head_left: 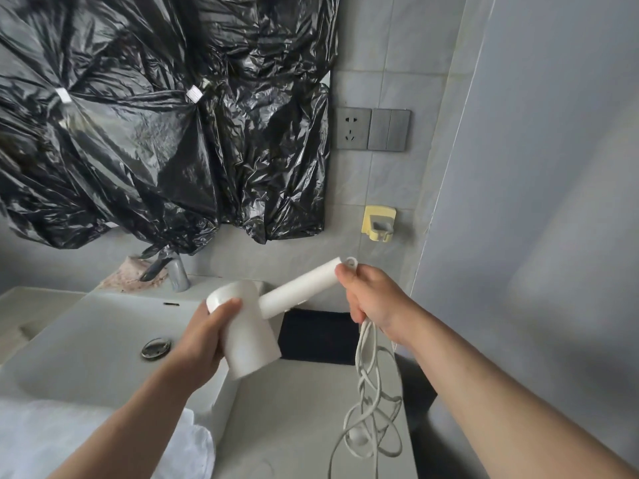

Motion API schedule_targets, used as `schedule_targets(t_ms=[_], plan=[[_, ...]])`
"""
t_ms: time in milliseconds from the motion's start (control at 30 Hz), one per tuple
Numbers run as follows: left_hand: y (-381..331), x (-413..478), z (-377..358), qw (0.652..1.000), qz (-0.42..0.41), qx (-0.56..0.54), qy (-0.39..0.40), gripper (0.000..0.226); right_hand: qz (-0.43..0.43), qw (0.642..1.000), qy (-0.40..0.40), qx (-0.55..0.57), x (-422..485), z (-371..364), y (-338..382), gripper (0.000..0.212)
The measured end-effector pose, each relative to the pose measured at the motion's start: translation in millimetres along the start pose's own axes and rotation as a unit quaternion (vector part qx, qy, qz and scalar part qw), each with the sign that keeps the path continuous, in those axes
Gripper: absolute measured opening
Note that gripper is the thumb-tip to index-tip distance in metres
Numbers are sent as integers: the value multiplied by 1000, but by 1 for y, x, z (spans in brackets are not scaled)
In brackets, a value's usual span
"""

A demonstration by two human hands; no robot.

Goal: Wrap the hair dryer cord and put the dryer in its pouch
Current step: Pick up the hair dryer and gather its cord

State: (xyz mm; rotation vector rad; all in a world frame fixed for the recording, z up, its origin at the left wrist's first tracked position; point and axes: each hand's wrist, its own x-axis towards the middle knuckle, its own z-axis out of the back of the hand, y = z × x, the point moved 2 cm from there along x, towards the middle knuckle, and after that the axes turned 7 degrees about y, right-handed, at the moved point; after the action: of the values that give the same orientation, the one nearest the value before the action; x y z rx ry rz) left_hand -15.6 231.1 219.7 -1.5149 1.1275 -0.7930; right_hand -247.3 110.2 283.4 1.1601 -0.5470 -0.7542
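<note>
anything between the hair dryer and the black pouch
Nothing visible. The left hand holds the white plastic hair dryer right by the flat black fabric pouch; the loose white cord hangs from the right hand past its right edge.

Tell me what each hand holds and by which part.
Left hand grips the hair dryer by its barrel; right hand holds the cord beside the handle end.

Left hand wrapped round dryer, right hand apparently pinching cord loops, both bare forearms outstretched
</note>
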Motion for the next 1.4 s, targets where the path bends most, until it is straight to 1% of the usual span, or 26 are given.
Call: schedule_targets(t_ms=[67, 100, 133, 167, 200, 233, 267, 300, 367, 400, 467, 500, 533, 600, 667, 700, 767, 833, 900, 967, 1100, 1133, 1200, 1300, 1367, 1400], plan=[[-4, 5, 2, 1000, 19, 15, 2, 73, 14, 999, -26, 13, 6, -1, 13, 34], [-8, 7, 2, 999, 18, 40, -13, 81, 22, 999, -38, 20, 9, -2, 20, 32], [-13, 10, 0, 994, 0, 106, -37, 89, 29, 998, -46, 25, 14, -4, 26, 31], [-20, 11, -5, 972, -38, 222, -63, 93, 35, 998, -48, 28, 19, -8, 33, 30], [-25, 12, -15, 929, -94, 354, -64, 93, 38, 998, -45, 28, 24, -13, 38, 30], [-29, 11, -30, 879, -147, 453, -32, 88, 38, 998, -38, 27, 30, -20, 42, 30], [-31, 12, -45, 851, -164, 498, 8, 78, 34, 999, -33, 22, 36, -27, 44, 32], [-32, 15, -55, 850, -149, 504, 43, 64, 27, 999, -31, 15, 41, -33, 46, 34], [-31, 26, -60, 881, -106, 456, 67, 39, 15, 999, -31, -7, 47, -40, 47, 39], [-33, 31, -59, 895, -97, 429, 72, 33, 15, 999, -28, -30, 48, -39, 49, 40], [-38, 42, -52, 903, -92, 412, 81, 30, 24, 996, -8, -81, 47, -34, 54, 32], [-42, 47, -48, 910, -92, 397, 83, 29, 24, 996, 12, -90, 46, -30, 55, 23], [-46, 53, -44, 921, -91, 369, 80, 28, 15, 994, 40, -100, 46, -26, 56, 20], [-55, 63, -36, 949, -81, 298, 61, 33, -9, 980, 93, -176, 46, -19, 53, 31], [-65, 74, -31, 973, -71, 215, 42, 35, -18, 959, 126, -254, 46, -17, 48, 22], [-70, 77, -30, 981, -64, 180, 42, 31, -23, 957, 132, -256, 46, -18, 45, 15], [-80, 82, -30, 988, -54, 127, 64, 29, -52, 973, 114, -193, 46, -18, 39, 10], [-88, 83, -28, 989, -41, 94, 102, 35, -90, 989, 57, -105, 49, -16, 31, 16], [-94, 84, -23, 986, -27, 34, 164, 42, -120, 992, -11, -36, 52, -12, 23, 19], [-99, 84, -19, 973, -24, -27, 230, 46, -152, 985, -84, 19, 57, -8, 13, 23], [-101, 88, -14, 941, -14, -123, 315, 66, -225, 942, -202, 143, 63, -3, -2, 31], [-101, 89, -14, 932, -6, -144, 332, 68, -227, 934, -216, 173, 63, -3, -4, 32], [-100, 91, -17, 922, 6, -157, 354, 65, -206, 929, -219, 216, 66, -7, -6, 35], [-100, 95, -23, 924, 3, -131, 359, 45, -138, 934, -189, 270, 70, -19, -7, 45], [-101, 99, -23, 926, -4, -135, 353, 34, -106, 936, -183, 281, 69, -22, -7, 41], [-101, 101, -20, 924, -8, -145, 354, 36, -94, 931, -184, 302, 68, -22, -10, 35]])
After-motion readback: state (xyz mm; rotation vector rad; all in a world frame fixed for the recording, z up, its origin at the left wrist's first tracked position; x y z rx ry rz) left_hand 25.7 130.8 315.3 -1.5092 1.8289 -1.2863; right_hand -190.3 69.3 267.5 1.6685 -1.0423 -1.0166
